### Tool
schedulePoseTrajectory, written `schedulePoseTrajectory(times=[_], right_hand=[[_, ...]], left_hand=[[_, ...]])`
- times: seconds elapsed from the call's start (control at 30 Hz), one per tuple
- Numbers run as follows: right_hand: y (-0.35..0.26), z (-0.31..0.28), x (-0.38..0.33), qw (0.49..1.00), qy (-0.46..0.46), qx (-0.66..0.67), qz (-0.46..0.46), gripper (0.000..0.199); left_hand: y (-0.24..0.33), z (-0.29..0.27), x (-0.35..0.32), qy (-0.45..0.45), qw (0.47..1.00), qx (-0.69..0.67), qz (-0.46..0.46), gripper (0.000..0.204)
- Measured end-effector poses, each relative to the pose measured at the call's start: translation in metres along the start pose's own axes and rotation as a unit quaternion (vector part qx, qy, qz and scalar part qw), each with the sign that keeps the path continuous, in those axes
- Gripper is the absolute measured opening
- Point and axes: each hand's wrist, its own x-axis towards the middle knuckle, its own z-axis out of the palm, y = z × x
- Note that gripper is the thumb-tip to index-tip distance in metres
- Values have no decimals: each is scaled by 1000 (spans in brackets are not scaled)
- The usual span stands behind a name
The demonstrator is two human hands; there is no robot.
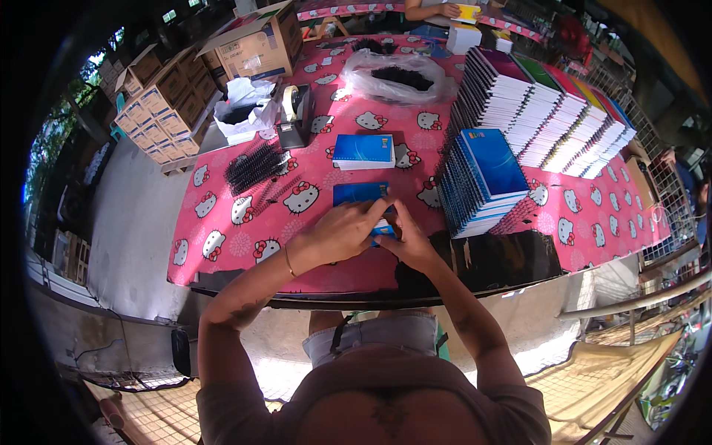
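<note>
My left hand (pixel 345 228) and my right hand (pixel 412 243) meet over a blue-covered notebook (pixel 359 193) near the table's front edge. Their fingertips come together above it, and a bit of blue cover shows between them. The right hand's fingers and thumb close on its near right part; the left hand is bent across the cover, its grip partly hidden. Just beyond lies a small stack of blue-covered notebook pages (pixel 363 151). Black spiral binding coils (pixel 256 167) lie in a heap to the left, some loose beside it.
Right of my hands stands a stack of spiral-bound blue notebooks (pixel 493 167); taller stacks of coloured notebooks (pixel 545 111) rise behind. A tape dispenser (pixel 294 119), a plastic bag of black coils (pixel 400 78) and cardboard boxes (pixel 256 48) stand farther back. Another person's hand (pixel 450 10) works opposite.
</note>
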Motion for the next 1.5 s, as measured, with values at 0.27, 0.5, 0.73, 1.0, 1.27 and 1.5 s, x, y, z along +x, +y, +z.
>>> schedulePoseTrajectory(times=[0.27,0.5,0.73,1.0,1.27,1.5], right_hand=[[49,32,-16,995,83,-27,-46,79],[22,-2,28,997,63,-10,43,70],[56,-30,91,900,175,-394,66,81],[54,-22,39,970,241,-4,-26,41],[3,-2,-24,991,111,-26,-66,64],[22,14,-36,990,139,-19,7,32]], left_hand=[[8,96,-82,349,759,-505,-217,83],[-32,63,-46,270,860,-262,-344,58],[-75,69,6,253,886,151,-358,55],[-66,73,-28,258,955,149,-7,33],[4,41,-39,229,968,6,-106,35],[24,93,-48,299,916,-210,-163,55]])
